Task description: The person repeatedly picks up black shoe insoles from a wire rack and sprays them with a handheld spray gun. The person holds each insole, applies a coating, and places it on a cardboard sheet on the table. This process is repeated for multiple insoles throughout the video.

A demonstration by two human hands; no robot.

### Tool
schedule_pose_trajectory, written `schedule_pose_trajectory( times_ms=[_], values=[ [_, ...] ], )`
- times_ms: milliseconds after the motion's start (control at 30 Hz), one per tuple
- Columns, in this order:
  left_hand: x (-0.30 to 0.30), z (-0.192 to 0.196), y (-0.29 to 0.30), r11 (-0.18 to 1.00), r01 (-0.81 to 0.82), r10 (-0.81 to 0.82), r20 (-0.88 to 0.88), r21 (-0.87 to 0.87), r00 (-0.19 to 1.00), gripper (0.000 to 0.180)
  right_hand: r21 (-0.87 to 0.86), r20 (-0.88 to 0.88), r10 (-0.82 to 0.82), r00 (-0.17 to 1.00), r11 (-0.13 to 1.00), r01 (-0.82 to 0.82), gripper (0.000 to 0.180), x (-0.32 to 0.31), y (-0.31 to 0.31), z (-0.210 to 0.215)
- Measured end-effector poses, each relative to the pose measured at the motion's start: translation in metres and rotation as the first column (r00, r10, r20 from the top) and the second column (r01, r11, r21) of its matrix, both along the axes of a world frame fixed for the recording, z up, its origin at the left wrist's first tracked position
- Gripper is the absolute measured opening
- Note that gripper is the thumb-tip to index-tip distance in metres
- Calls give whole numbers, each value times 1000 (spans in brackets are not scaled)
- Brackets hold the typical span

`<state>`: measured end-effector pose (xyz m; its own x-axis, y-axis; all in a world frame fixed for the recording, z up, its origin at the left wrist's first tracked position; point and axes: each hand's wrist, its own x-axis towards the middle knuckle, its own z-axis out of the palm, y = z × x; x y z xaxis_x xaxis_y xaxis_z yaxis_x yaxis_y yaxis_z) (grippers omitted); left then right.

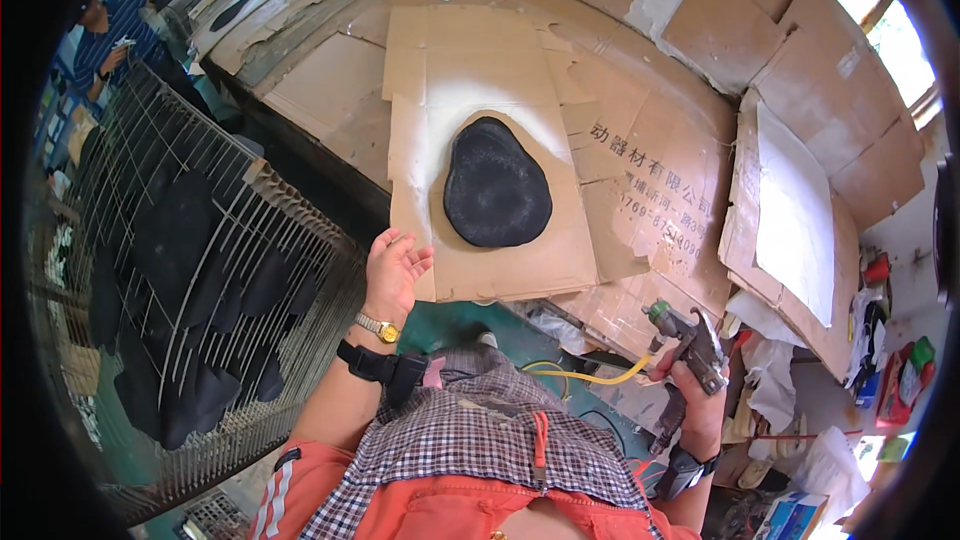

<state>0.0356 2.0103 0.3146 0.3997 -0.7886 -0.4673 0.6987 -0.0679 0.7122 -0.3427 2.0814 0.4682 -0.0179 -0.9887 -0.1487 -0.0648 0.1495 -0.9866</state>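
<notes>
A black rounded pad [497, 183], narrower at its far end, lies flat on a cardboard sheet [425, 165] on the table before me. White overspray marks the cardboard around its far side. My left hand [393, 268] hovers by the sheet's near left corner, fingers loosely curled and apart, with nothing in it. Off to the right, away from the pad, my right hand [697, 395] grips a metal spray gun [692, 345]. A yellow hose [605, 376] runs from the gun toward the left. The fingers on the gun's handle are partly hidden.
At left stands a wire rack [240, 210] holding several black pads [170, 230]. Upright cardboard panels [720, 25] line the table's far right side. A person in a striped shirt [125, 35] stands at far left. Bags and tools clutter the right.
</notes>
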Motion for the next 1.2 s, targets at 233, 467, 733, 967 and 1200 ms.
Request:
schedule_pose_trajectory(
  times_ms=[233, 467, 733, 967, 1200],
  values=[
    [-7, -65, -14, 986, 74, -77, 14, 146, 997, 33, 59, 29, 144, 989, 988, -146, 36, -18, 11, -2],
    [-33, -114, -47, 935, 112, -128, 26, 335, 991, 37, 52, 101, 77, 992, 995, -83, 47, -29, 14, -1],
    [-64, -138, -94, 848, 49, -209, 247, 528, 946, 31, 110, 31, 31, 999, 993, -34, 51, -28, 6, -1],
    [-63, -161, -100, 781, -37, -441, 592, 624, 675, 22, 90, 54, 25, 998, 996, -30, 55, -21, -7, -11],
    [-68, -120, -92, 783, -60, -555, 738, 619, 384, 26, 48, 88, 164, 983, 985, -168, 59, -20, -13, -9]
  ],
)
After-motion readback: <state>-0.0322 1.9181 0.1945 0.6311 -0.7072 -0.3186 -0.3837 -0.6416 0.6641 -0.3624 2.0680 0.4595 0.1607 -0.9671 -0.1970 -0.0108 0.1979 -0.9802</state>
